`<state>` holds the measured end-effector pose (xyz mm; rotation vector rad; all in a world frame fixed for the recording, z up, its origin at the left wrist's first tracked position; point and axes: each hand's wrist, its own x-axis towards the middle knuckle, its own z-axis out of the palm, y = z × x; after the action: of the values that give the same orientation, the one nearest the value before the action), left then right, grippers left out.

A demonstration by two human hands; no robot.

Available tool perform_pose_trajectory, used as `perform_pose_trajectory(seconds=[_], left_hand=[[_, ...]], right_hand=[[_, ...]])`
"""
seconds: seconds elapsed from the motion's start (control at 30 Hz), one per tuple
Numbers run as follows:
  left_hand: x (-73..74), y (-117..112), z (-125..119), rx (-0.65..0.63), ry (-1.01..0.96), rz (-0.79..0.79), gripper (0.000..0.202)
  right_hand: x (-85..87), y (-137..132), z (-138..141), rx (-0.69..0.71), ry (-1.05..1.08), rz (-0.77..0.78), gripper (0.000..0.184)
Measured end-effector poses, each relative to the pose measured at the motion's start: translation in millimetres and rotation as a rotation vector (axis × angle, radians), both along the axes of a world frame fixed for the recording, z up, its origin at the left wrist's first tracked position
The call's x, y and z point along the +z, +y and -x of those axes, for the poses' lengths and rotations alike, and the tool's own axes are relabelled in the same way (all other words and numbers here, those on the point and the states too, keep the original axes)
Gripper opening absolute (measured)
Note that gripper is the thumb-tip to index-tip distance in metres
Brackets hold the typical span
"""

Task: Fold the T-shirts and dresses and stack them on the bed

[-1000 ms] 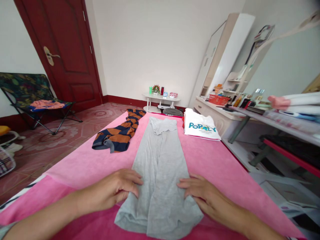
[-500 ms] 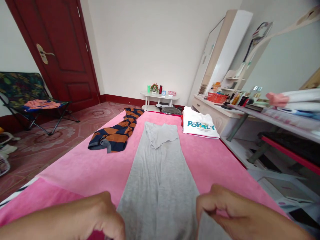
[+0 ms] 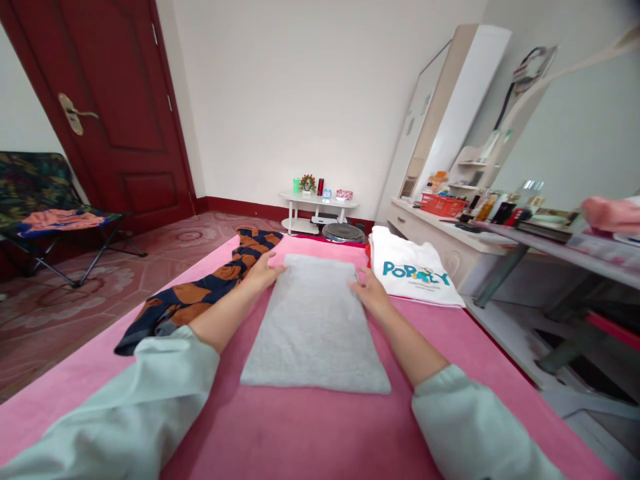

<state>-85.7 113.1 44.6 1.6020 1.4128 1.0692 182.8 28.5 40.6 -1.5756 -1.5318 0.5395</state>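
— Head view: your hands?
— Your left hand and right hand touch the grey cloth at its far corners; grip, I cannot tell.
— Clearance?
— Flat on the pink cover, bare before its straight near edge; matte, faintly creased.

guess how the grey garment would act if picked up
The grey garment would probably sag, since it looks soft and creased. It may fall open, as its near edge looks like a fold. Lying flat on the pink cover, it seems unlikely to roll.
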Motion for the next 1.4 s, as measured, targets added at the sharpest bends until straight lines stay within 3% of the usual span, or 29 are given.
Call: perform_pose_trajectory(seconds=[0.1,0.17,0.3,0.47,0.57,0.63,0.7,0.8,0.93,1.13,1.27,1.4], left_hand=[[-38.3,9,-7,-0.011,0.206,-0.149,0.064],[-47.9,7,-8,-0.04,0.279,-0.213,0.053],[-46.7,6,-8,-0.076,0.387,-0.346,0.028],[-43.6,11,-8,-0.038,0.485,-0.467,0.031],[-32.8,1,-15,-0.039,0.619,-0.536,0.03],[-23.8,-13,-26,-0.166,0.674,-0.518,0.032],[-19.4,-29,-38,-0.41,0.719,-0.427,0.044],[-26.0,-43,-51,-0.622,0.818,-0.316,0.064],[-43.0,-30,-51,-0.558,0.875,-0.305,0.068],[-49.3,12,-48,-0.379,0.886,-0.302,0.07],[-50.8,22,-49,-0.277,0.905,-0.26,0.073],[-52.4,16,-43,-0.281,0.914,-0.258,0.073]], right_hand=[[-34.9,4,0,-0.053,-0.176,-0.081,0.046],[-42.3,4,2,-0.062,-0.273,-0.086,0.037],[-39.7,7,6,-0.135,-0.397,-0.028,0.039],[-35.6,5,9,-0.224,-0.535,-0.03,0.043],[-28.6,-2,17,-0.247,-0.622,-0.056,0.04],[-24.6,-7,26,-0.194,-0.625,-0.148,0.041],[-24.7,-10,36,-0.003,-0.592,-0.192,0.045],[-33.0,-4,44,0.283,-0.61,-0.066,0.053],[-43.7,21,35,0.215,-0.75,0.135,0.067],[-47.5,58,13,0.04,-0.802,0.22,0.08],[-51.5,63,10,-0.053,-0.787,0.238,0.083],[-51.8,55,10,-0.079,-0.796,0.259,0.083]])
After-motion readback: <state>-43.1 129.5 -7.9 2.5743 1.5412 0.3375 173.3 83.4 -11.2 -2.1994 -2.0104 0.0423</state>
